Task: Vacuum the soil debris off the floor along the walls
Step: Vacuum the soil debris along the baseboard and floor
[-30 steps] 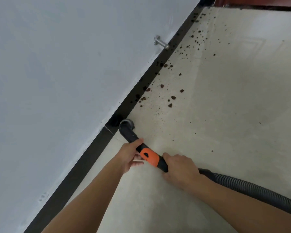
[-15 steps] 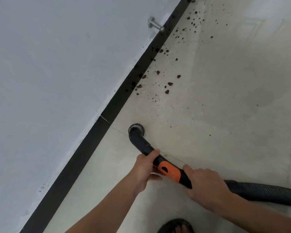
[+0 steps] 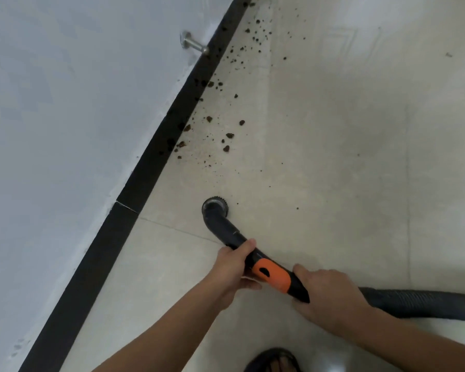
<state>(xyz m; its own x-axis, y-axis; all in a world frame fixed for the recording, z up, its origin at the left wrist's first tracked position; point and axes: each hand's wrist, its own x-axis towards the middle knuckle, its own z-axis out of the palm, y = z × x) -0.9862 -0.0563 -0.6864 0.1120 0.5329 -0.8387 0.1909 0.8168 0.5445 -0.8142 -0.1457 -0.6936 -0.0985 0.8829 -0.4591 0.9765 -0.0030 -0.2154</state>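
Black, orange-banded curved plastic vacuum wand is gripped by the left hand ahead of the band and the right hand behind it. Its round brush mouth rests on the pale tiled floor, apart from the black skirting board. Brown soil crumbs lie farther along that edge, with open floor rightward.

Wall: white, plain.
Skirting: black, lined the floor's left edge.
Floor: was cream tile.
Doorstop: metal, wall-mounted.
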